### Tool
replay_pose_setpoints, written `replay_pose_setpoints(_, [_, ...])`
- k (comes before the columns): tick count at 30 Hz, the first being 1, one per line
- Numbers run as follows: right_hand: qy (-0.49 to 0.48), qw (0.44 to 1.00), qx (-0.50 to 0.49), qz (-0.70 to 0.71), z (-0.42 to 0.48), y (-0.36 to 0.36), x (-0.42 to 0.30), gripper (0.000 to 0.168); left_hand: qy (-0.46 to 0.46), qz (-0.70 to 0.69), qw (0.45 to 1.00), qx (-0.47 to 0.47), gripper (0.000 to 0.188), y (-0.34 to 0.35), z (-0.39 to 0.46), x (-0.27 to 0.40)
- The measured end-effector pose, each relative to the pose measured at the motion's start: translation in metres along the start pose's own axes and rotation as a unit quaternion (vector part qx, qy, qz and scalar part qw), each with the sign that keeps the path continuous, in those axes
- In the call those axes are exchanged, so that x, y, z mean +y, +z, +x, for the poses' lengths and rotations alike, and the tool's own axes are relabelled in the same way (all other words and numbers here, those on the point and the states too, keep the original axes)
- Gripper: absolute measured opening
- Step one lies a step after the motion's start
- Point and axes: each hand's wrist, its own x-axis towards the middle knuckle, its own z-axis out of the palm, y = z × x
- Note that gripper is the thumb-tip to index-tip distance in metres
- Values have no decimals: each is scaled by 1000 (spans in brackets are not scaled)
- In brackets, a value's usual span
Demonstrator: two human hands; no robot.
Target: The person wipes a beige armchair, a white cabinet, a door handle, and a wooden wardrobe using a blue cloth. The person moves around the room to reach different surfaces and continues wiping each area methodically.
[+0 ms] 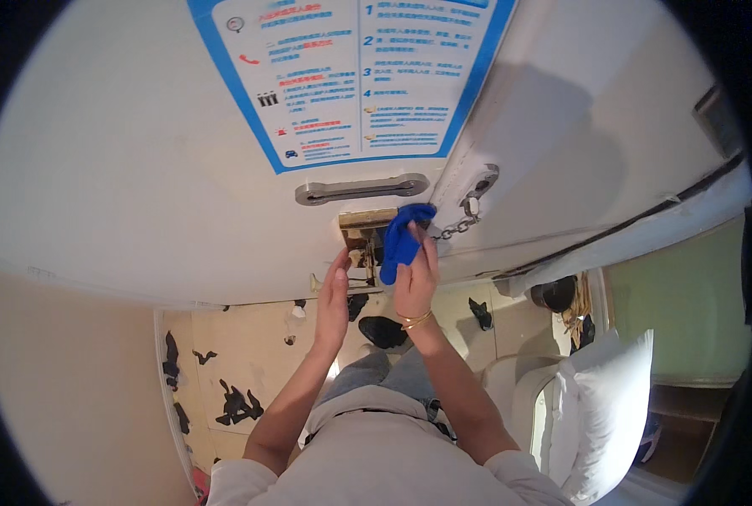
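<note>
A blue cloth [401, 243] is in my right hand [417, 272], pressed against the right side of a brass-coloured door lock plate [368, 219]. The cloth hides part of that plate. My left hand [334, 297] rests its fingertips at the plate's left edge and holds nothing that I can see. Below the plate a lever handle [316, 283] sticks out to the left. Just above, a grey metal swing-bar door guard [362, 189] is fixed to the white door [161, 158]. To the right, a door chain [457, 228] hangs from its holder [482, 182] and runs behind the cloth.
A printed notice with a blue border [439, 136] is stuck on the door above. Several black scraps [238, 405] lie on the tiled floor [205, 373]. At the lower right, a white pillow [610, 411] rests on a chair [521, 392]. A dark bin [554, 294] stands behind it.
</note>
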Motion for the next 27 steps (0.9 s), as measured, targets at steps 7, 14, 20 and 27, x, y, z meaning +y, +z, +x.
replay_pose_setpoints(7, [89, 994, -51, -23, -36, 11, 37, 24, -29, -26, 999, -19, 45, 2, -12, -14])
replay_pose_setpoints(14, [297, 938, -101, 150, -58, -2, -1, 15, 24, 50, 997, -60, 40, 0, -44, -13])
replay_pose_setpoints(20, [410, 824, -207, 333, -61, 11, -14, 24, -33, -8, 999, 24, 44, -10, -46, -20])
replay_pose_setpoints(27, [202, 918, -204, 275, -15, 7, -48, 32, 213, 119, 943, 229, 36, 3, 10, 18])
